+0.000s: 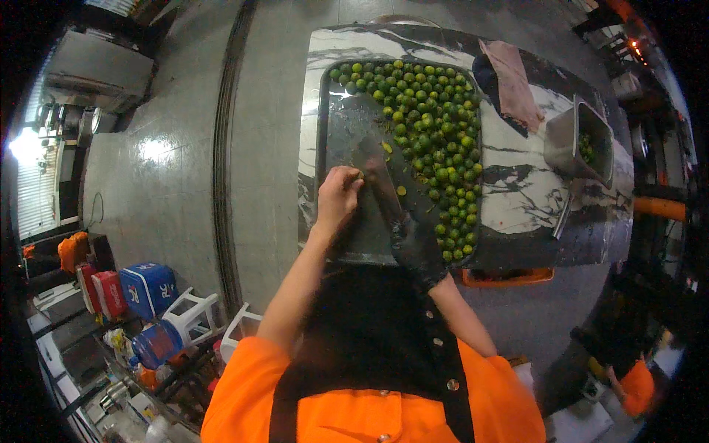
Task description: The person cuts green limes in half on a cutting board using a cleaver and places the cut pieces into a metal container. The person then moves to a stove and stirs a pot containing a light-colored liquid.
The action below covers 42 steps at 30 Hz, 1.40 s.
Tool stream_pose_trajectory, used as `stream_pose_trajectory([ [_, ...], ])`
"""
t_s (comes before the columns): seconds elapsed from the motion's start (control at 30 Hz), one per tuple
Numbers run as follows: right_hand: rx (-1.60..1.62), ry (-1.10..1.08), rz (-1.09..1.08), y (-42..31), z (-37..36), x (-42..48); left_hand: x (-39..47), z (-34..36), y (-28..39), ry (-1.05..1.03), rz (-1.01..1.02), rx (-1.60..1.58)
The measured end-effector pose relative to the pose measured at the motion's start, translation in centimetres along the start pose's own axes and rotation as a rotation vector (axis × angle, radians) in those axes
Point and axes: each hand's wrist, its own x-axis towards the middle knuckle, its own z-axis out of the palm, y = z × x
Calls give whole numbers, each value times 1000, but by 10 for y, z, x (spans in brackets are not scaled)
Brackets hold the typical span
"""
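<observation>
A metal tray (354, 257) on the marble-patterned table (515, 183) holds a heap of small green citrus fruits (437, 122) along its far and right sides. My bare left hand (339, 195), over the tray's left part, pinches a small green fruit (360, 175), mostly hidden by the fingers. My right hand (415, 243), in a black glove, grips a wide-bladed knife (385, 183); its blade is blurred and points away from me, just right of my left hand. Cut bits of fruit (401, 191) lie beside the blade.
Right of the tray stand a deep steel container (559, 144) with some green fruit inside and a pinkish cloth (512, 83). A metal handle (562, 216) shows below the container. An orange crate (509, 277) is under the table edge. Another person (637, 387) in orange is at far lower right.
</observation>
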Motion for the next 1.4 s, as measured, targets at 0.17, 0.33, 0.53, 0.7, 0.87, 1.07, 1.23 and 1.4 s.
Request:
stream_pose_trajectory([
  [0.17,-52,-79,-9,12,5,0,0,0,-4,-38,25,23],
  [0.33,-103,-22,14,10,6,-10,2,1,-10,-62,31,44],
  [0.53,-28,-24,-118,7,25,35,4,3,-12,-73,73,61],
  [0.7,61,-195,41,6,31,63,3,7,-12,-16,89,60],
  [0.87,113,-24,-81,-8,20,27,5,5,-11,-23,64,66],
  [1.07,129,-115,-57,16,43,79,5,8,-11,-44,126,80],
  [1.23,206,89,-84,26,33,71,6,7,-20,54,-181,-251],
  [1.4,694,127,157,106,-20,-16,47,-5,9,95,-955,-1397],
])
